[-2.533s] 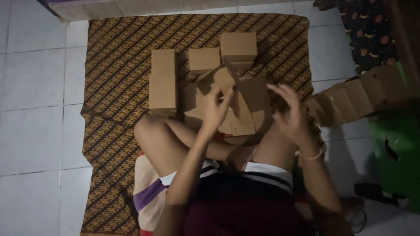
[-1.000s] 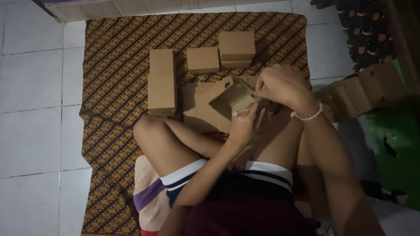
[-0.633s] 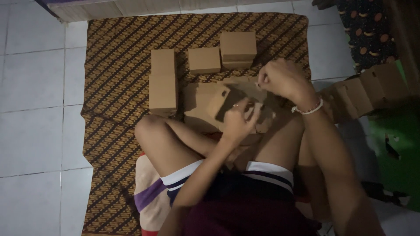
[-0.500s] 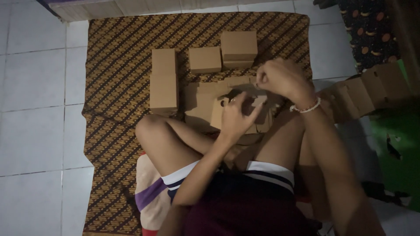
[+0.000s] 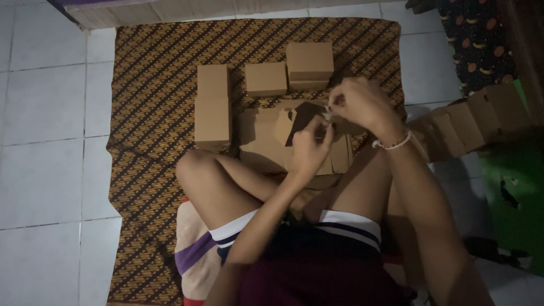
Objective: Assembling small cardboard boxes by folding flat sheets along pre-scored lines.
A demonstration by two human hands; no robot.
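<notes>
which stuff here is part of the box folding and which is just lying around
In hand:
- left hand and right hand, both on the half-folded cardboard box
- flat cardboard blanks under it
- finished boxes
- row of boxes at the right

Lying about:
- patterned cloth
- green thing

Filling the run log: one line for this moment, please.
left hand: holds box blank | right hand: pinches flap | folded boxes: on mat

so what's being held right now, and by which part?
Both hands hold a half-folded cardboard box: left hand grips its lower right side, right hand pinches a flap at its upper right edge. Exact finger contact is too dim to tell.
</notes>
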